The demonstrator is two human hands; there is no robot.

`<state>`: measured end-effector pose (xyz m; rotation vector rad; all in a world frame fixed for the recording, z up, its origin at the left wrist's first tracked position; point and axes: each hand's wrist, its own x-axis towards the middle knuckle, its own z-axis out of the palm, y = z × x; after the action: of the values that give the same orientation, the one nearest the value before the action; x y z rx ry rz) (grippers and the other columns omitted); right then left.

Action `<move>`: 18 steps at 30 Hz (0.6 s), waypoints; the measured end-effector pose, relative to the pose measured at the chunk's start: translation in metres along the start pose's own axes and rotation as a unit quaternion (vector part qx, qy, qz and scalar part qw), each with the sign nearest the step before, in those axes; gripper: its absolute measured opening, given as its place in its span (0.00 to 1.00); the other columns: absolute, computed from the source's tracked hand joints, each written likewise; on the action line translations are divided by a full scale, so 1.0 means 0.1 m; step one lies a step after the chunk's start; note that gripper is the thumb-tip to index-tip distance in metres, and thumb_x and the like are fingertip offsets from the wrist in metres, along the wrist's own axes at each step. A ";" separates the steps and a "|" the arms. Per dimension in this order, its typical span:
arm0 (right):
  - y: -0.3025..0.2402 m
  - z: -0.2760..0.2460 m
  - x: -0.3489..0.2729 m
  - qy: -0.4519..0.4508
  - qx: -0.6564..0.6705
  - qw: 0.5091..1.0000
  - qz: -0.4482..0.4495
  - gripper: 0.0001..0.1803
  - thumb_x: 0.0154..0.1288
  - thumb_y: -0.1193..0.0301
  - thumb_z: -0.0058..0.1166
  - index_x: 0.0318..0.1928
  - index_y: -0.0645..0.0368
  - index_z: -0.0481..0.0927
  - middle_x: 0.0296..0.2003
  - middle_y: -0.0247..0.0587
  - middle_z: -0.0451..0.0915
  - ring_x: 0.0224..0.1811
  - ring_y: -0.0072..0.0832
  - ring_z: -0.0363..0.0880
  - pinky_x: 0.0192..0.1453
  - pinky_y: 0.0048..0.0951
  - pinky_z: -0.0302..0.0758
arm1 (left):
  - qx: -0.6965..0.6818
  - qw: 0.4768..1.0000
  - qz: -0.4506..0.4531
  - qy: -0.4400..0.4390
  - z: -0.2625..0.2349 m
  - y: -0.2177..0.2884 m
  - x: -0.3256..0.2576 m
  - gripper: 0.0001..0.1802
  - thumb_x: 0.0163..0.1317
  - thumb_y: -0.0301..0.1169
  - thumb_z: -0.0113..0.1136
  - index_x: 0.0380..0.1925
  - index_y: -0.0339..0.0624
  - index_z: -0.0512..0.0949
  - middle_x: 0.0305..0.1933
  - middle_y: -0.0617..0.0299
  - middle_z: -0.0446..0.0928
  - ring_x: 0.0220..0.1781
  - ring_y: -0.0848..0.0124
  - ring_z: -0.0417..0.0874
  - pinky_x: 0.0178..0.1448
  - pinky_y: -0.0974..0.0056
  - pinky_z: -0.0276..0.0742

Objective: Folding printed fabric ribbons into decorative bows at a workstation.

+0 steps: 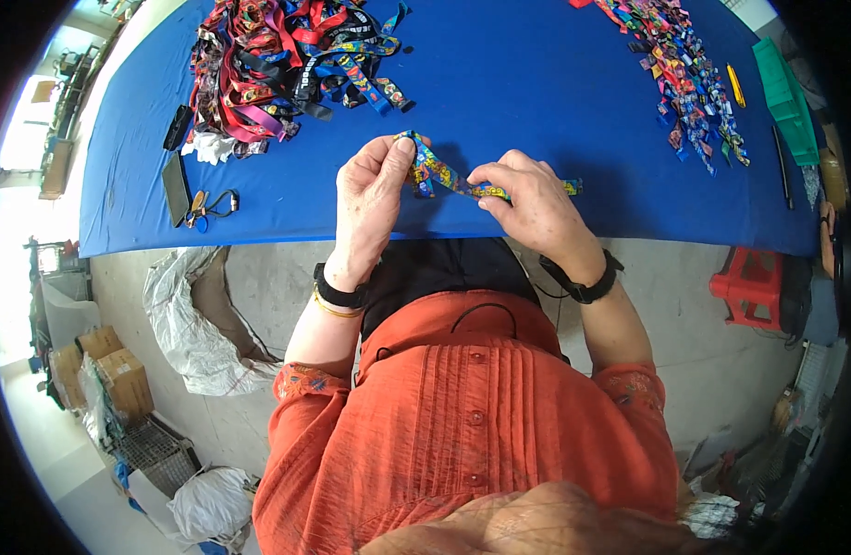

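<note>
A printed lanyard strap (437, 170) in blue and yellow stretches between my two hands, just over the near part of the blue-covered table (518, 83). My left hand (375, 190) pinches one end between thumb and fingers, and a short piece hangs down beneath it. My right hand (536, 199) is closed on the strap farther along, and its tail (572, 187) sticks out past the fingers to the right. Beyond my left hand lies a big heap of lanyards (277, 69), mostly red, black and blue.
At the far right is a long pile of colourful straps (680, 79), beside a yellow cutter (736, 85) and a green tray (784, 102). A dark flat case (177, 189) and small cords (213, 205) lie at the left. A red stool (751, 287) stands below the right edge.
</note>
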<state>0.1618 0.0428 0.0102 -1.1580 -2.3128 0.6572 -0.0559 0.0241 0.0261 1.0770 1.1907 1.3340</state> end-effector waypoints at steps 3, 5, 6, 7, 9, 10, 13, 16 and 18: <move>0.00 0.01 0.02 -0.002 0.017 1.000 0.007 0.14 0.55 0.74 0.65 0.43 0.55 0.80 0.36 0.41 0.76 0.41 0.40 0.77 0.47 0.37 0.71 | -0.008 1.000 -0.007 0.004 -0.01 0.00 0.00 0.14 0.73 0.35 0.55 0.43 0.33 0.82 0.34 0.68 0.81 0.35 0.83 0.75 0.41 0.75 0.70; 0.01 0.01 0.03 0.003 0.028 0.999 0.015 0.13 0.54 0.75 0.65 0.42 0.56 0.80 0.36 0.41 0.76 0.41 0.40 0.77 0.47 0.38 0.71 | -0.013 1.000 -0.002 0.006 0.00 0.00 0.00 0.14 0.73 0.35 0.55 0.42 0.33 0.82 0.34 0.68 0.81 0.34 0.83 0.74 0.40 0.75 0.70; 0.01 0.01 0.04 0.010 0.042 0.999 0.018 0.12 0.53 0.75 0.65 0.38 0.56 0.79 0.35 0.42 0.76 0.40 0.42 0.77 0.47 0.40 0.71 | -0.017 1.000 0.002 0.007 0.00 0.00 0.00 0.15 0.73 0.35 0.55 0.42 0.33 0.82 0.33 0.69 0.80 0.34 0.83 0.74 0.40 0.75 0.70; 0.01 0.01 0.04 0.017 0.055 0.998 0.022 0.11 0.52 0.75 0.66 0.35 0.56 0.78 0.34 0.42 0.76 0.40 0.44 0.78 0.46 0.42 0.72 | -0.018 1.000 0.002 0.007 -0.01 0.00 -0.01 0.15 0.73 0.35 0.55 0.42 0.33 0.82 0.33 0.69 0.80 0.34 0.83 0.74 0.40 0.75 0.70; 0.01 -0.01 0.06 0.007 0.060 0.998 0.020 0.10 0.53 0.75 0.65 0.34 0.57 0.77 0.33 0.43 0.76 0.40 0.44 0.78 0.45 0.42 0.72 | 0.010 1.000 -0.005 0.008 -0.02 0.00 -0.01 0.14 0.73 0.35 0.54 0.42 0.33 0.82 0.33 0.69 0.80 0.34 0.83 0.73 0.41 0.75 0.70; 0.01 -0.01 0.06 -0.004 0.067 0.998 0.018 0.10 0.53 0.74 0.65 0.33 0.58 0.76 0.32 0.43 0.76 0.39 0.44 0.78 0.45 0.42 0.72 | 0.009 1.000 -0.005 0.007 -0.01 0.01 -0.02 0.14 0.73 0.35 0.54 0.42 0.33 0.82 0.33 0.69 0.80 0.34 0.83 0.73 0.41 0.75 0.70; 0.01 -0.04 0.09 -0.010 0.050 0.999 0.010 0.10 0.55 0.75 0.64 0.33 0.59 0.74 0.30 0.44 0.77 0.36 0.44 0.78 0.41 0.41 0.73 | -0.007 1.000 -0.002 0.006 0.01 0.05 -0.04 0.14 0.73 0.35 0.54 0.42 0.34 0.81 0.33 0.70 0.79 0.34 0.83 0.72 0.41 0.74 0.69; -0.09 -0.19 0.10 -0.074 0.096 0.980 0.155 0.09 0.56 0.75 0.62 0.34 0.60 0.73 0.32 0.45 0.79 0.31 0.44 0.79 0.35 0.39 0.73 | -0.030 0.999 0.009 0.009 -0.05 0.03 -0.03 0.14 0.73 0.35 0.54 0.42 0.34 0.81 0.34 0.70 0.79 0.35 0.83 0.72 0.42 0.75 0.69; 0.00 -0.17 0.08 -0.066 0.129 0.978 0.147 0.09 0.58 0.76 0.61 0.35 0.60 0.73 0.31 0.43 0.80 0.29 0.39 0.79 0.34 0.35 0.73 | -0.042 0.999 0.022 0.023 -0.08 0.02 -0.01 0.14 0.73 0.35 0.54 0.43 0.35 0.81 0.35 0.70 0.79 0.36 0.83 0.72 0.43 0.75 0.68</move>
<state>0.1676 0.0524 0.0247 -1.3770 -2.0955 1.1371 -0.0635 0.0220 0.0268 1.0228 1.1399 1.4382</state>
